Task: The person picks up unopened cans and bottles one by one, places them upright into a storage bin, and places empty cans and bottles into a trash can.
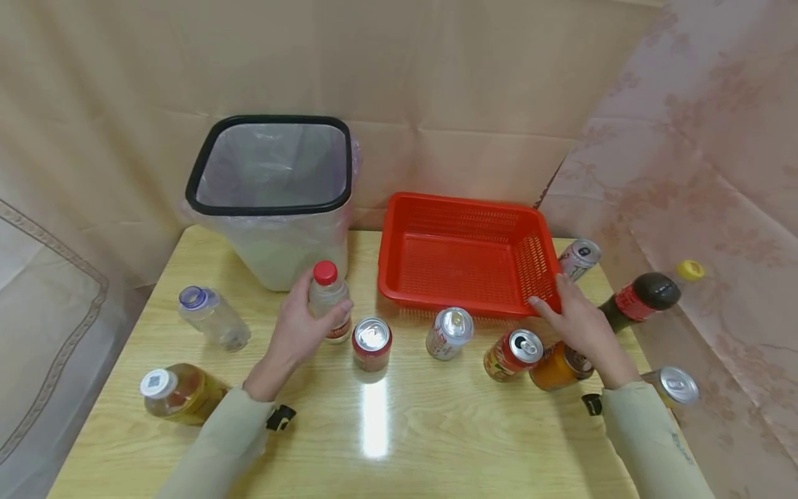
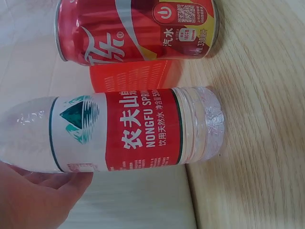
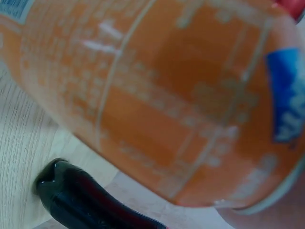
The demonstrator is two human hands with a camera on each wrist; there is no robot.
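Observation:
My left hand (image 1: 302, 319) grips a clear water bottle (image 2: 143, 131) with a red label and red cap, thumb on one side and fingers on the other. The bottle stands nearly upright at the table, beside a red soda can (image 1: 372, 346). At the front right corner of a red plastic basket (image 1: 461, 201), my right hand (image 1: 576, 319) holds the rim, its thumb along the front edge; some fingertips are hidden. Below that hand lies an orange bottle (image 1: 555, 367), which fills the right wrist view, where hardly any hand shows.
A bin (image 1: 274, 210) with a black rim and clear liner stands behind the left hand. An uncapped clear bottle (image 1: 218, 322) and a yellow drink bottle (image 1: 190, 395) are at left. Several cans, including a white one (image 1: 449, 336), and a dark cola bottle (image 1: 636, 301) surround the basket.

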